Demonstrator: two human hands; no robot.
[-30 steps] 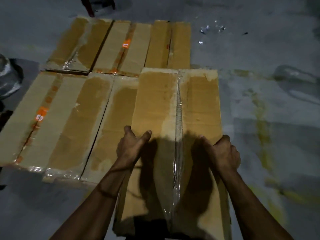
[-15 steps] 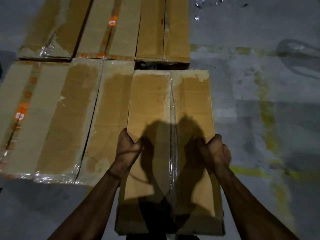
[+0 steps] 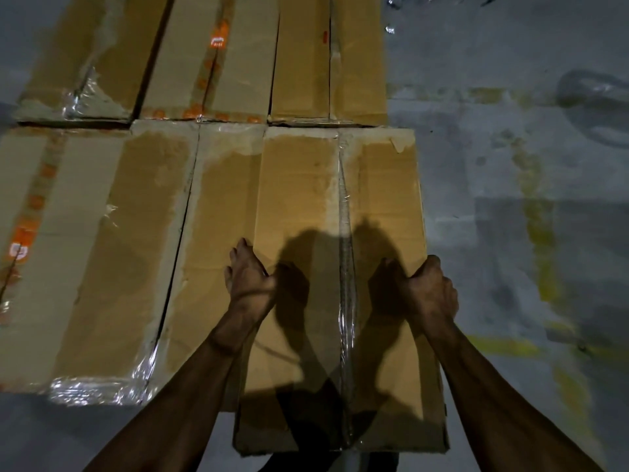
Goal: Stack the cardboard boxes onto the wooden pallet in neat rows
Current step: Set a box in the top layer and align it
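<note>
Brown cardboard fills most of the frame. A long brown cardboard box with clear tape down its middle [image 3: 340, 267] sits in the lower middle, and two hands hold it by its long sides. The left hand [image 3: 250, 279] curls its fingers round the left side. The right hand [image 3: 429, 291] grips the right side, fingers bent tight. The box's far end meets a row of flat brown boxes [image 3: 258, 56] at the top. More taped brown boxes [image 3: 102, 250] lie just beside it on the left. The grey concrete floor with yellow marks [image 3: 527, 233] is on the right.
</note>
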